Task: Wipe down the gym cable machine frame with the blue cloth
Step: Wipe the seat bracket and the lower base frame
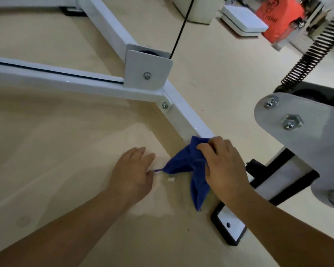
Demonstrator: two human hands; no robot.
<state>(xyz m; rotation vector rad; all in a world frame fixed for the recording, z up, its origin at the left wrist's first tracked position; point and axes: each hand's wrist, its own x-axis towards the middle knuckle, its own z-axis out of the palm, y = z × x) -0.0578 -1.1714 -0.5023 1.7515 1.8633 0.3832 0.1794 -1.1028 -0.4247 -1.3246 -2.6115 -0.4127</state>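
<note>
Only writing in sight was dark print on the orange plastic bag [278,18] far back, too blurred to read. No brand visible on the white metal frame bar [183,114] or its white pulley bracket plate [147,68].

R hand [224,168] had its grip curled round the bunched blue cloth [189,162], pressing it onto the bar's lower stretch, w/ loose ends hanging toward the beige floor [66,141]. L hand [135,170] lay low by the floor, fingers fairly straight. The cloth's thin corner reached its thumb, but couldn't tell if that grip pinched it.
</note>
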